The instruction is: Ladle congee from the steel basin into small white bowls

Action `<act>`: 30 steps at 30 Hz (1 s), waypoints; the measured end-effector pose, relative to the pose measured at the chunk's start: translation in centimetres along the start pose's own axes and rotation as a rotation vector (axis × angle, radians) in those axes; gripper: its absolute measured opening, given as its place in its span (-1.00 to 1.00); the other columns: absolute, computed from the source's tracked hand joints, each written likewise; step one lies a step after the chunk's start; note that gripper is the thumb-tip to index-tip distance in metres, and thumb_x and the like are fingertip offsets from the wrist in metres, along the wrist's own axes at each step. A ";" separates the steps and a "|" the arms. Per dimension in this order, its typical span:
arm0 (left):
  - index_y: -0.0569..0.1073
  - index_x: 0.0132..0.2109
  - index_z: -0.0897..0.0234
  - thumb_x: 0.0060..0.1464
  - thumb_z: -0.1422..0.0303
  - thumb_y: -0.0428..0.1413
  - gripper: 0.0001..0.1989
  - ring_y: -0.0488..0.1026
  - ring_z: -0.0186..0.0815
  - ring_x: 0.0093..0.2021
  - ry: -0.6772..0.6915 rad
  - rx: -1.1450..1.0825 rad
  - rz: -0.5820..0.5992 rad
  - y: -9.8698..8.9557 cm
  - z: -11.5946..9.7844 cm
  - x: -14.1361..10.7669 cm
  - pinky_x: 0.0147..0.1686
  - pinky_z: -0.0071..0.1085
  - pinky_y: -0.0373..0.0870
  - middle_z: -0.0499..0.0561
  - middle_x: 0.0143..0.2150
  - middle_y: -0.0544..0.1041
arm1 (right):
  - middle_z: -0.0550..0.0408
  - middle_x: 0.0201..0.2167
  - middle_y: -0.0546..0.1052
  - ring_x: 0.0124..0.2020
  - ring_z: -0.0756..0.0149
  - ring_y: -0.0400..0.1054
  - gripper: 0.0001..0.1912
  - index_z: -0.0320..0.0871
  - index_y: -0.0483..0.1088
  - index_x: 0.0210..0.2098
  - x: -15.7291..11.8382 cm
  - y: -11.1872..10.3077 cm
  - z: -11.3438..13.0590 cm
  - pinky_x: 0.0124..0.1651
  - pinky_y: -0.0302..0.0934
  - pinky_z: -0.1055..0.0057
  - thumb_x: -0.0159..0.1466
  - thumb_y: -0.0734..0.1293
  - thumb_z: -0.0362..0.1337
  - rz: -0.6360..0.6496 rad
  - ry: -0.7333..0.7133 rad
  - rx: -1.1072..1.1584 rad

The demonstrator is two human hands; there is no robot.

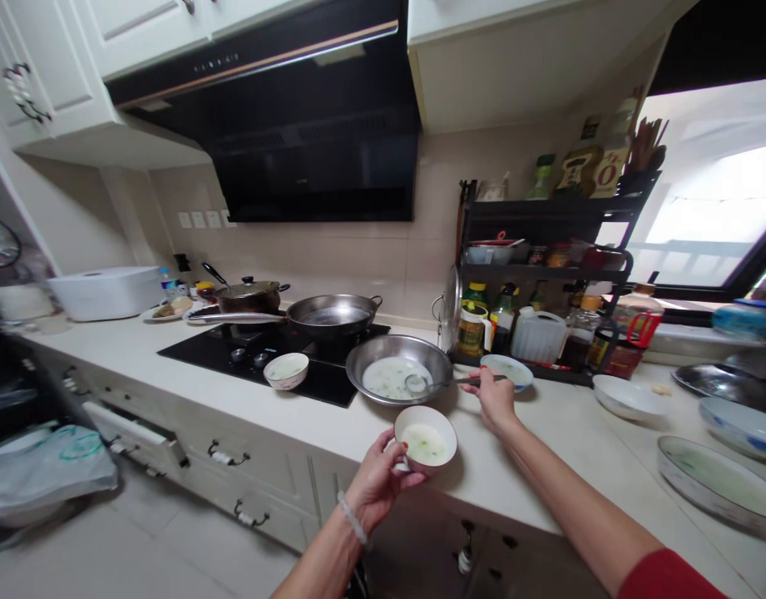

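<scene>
My left hand [384, 477] grips a small bowl [442, 462] by its side, over the counter's front edge. Pale soup with green bits [425, 444] lies inside it. Just behind stands a wide steel basin [358, 366] holding more of the same soup. My right hand [496, 401] is closed around the dark handle of a ladle [445, 383], whose head dips into the soup in the basin. Another small bowl of soup [286, 381] sits at the front of the black cooktop. Beyond my right hand a blue-rimmed bowl [525, 381] also contains pale liquid.
A steel frying pan [333, 316] and a lidded pot [251, 297] stand on the cooktop [195, 349]. A black rack [545, 270] with bottles rises behind the right counter. Several bowls, including a long dish of soup [719, 482], occupy the far right. A drawer [133, 433] hangs partly open.
</scene>
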State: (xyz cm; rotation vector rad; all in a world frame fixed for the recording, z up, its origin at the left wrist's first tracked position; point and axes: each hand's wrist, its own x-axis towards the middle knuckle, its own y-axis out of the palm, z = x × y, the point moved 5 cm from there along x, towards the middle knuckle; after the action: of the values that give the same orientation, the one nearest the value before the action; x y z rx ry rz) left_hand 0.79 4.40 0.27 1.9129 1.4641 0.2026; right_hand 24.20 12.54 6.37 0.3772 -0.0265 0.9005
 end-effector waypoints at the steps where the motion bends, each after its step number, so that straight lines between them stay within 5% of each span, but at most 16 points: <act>1: 0.21 0.01 0.26 -0.05 0.44 0.18 -0.53 0.52 -0.34 -0.47 0.000 -0.003 -0.005 0.0 0.0 0.0 -0.49 -0.42 0.49 0.00 -0.27 0.46 | 0.15 -0.68 0.46 -0.71 0.43 0.35 -0.82 -0.19 0.33 -0.60 0.0 0.0 0.1 -0.63 0.33 0.53 0.06 0.31 -0.24 0.000 0.007 0.009; 14: 0.21 0.00 0.27 -0.02 0.48 0.14 -0.57 0.52 -0.33 -0.48 0.001 -0.025 -0.038 -0.1 0.1 0.1 -0.49 -0.40 0.50 -0.01 -0.31 0.46 | 0.12 -0.65 0.46 -0.65 0.43 0.36 -0.86 -0.21 0.33 -0.64 -1.4 -0.6 4.2 -0.60 0.37 0.52 0.00 0.35 -0.32 0.048 0.059 0.096; 23: 0.27 -0.05 0.29 -0.04 0.48 0.17 -0.62 0.49 -0.37 -0.44 0.039 -0.034 -0.022 -0.2 -0.1 0.1 -0.45 -0.37 0.53 -0.03 -0.34 0.44 | 0.02 -0.55 0.50 -0.63 0.38 0.38 -0.78 -0.25 0.40 -0.62 -4.2 -3.6 8.5 -0.61 0.34 0.47 0.00 0.42 -0.22 0.125 0.038 0.058; 30: 0.25 -0.08 0.28 -0.01 0.50 0.14 -0.66 0.48 -0.38 -0.48 0.031 -0.044 -0.034 -0.2 0.0 0.1 -0.50 -0.39 0.53 -0.09 -0.40 0.42 | -0.04 -0.52 0.54 -0.59 0.34 0.40 -0.66 -0.26 0.49 -0.42 -8.6 -5.8 9.8 -0.54 0.35 0.44 0.21 0.32 -0.07 0.390 -0.123 -0.197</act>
State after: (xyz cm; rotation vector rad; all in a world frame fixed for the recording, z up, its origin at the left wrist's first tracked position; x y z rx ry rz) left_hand 0.65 4.48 0.15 1.8555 1.4994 0.2474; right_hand 24.62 -0.49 12.22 0.2457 -0.3087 1.2469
